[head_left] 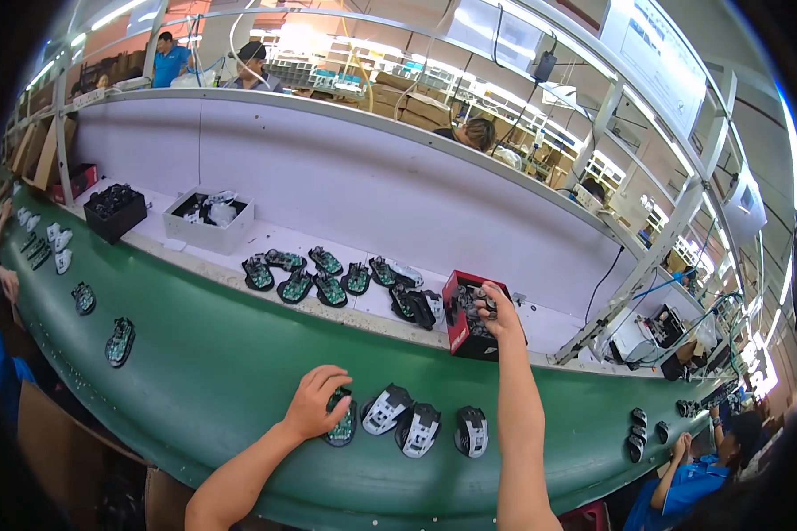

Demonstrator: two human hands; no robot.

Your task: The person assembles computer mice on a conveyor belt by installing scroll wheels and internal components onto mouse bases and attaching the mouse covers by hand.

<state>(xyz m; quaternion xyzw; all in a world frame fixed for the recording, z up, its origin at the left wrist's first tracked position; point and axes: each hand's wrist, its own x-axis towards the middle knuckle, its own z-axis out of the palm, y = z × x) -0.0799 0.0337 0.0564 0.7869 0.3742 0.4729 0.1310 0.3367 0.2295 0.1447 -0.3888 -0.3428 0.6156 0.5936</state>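
My left hand [319, 403] is closed around the upper end of an open computer mouse base [342, 428] with a green circuit board, which rests on the green belt. Above a red and black box [460, 326] of small dark parts, my right hand [498, 314] is raised with its fingers pinched on a small dark grey part [482, 301]; its exact kind is unclear. Just right of my left hand, two mice with silver-white and black shells [387, 410] [419, 431] lie close together, and another such mouse [472, 432] lies further right.
Several mouse bases with circuit boards [330, 289] lie on the ledge behind the belt. A white box [209, 232] and a black box [115, 212] stand at the far left. More bases [119, 342] sit leftward on the belt [204, 372]. Co-workers [695, 482] are at both ends.
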